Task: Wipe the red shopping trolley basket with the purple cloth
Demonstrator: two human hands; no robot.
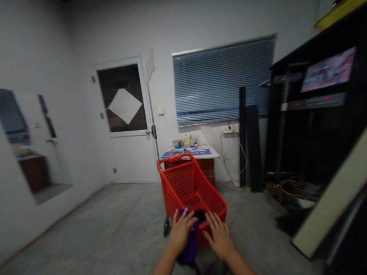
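A red plastic shopping cart (pixel 210 193) stands on the grey floor, its handle at the far side and its near rim by my hands. My left hand (pixel 182 231) lies spread over a purple cloth (pixel 189 244) that hangs over the cart's near edge. At the right part of that edge is my right hand (pixel 219 233), palm down with its fingers apart. Something dark (pixel 200 215) lies inside the cart between my hands; what it is cannot be made out.
Behind the cart a small table (pixel 210 151) holds several small items. A white door (pixel 129 158) is at the back left. Black shelving (pixel 304 141) with a lit screen and a leaning pale board (pixel 332 198) stand right. A mirror (pixel 37 152) is on the left wall.
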